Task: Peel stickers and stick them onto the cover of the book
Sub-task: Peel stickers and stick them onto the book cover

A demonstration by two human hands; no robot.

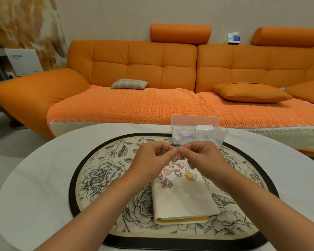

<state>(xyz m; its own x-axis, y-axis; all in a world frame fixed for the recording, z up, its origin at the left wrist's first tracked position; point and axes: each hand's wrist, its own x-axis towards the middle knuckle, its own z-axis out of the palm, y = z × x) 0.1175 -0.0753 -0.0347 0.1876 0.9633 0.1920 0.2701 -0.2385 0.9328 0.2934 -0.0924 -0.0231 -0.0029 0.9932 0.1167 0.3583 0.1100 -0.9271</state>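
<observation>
Floral mat (101, 171) bears book (183, 200); above, left hand (152, 158) and right hand (205, 156) pinch one sticker (177, 157); box (194, 122) behind.

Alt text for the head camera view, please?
A left hand and right hand pinch something small together above a cream book bearing cartoon stickers. It lies on a floral placemat; an orange sofa stands behind.
</observation>
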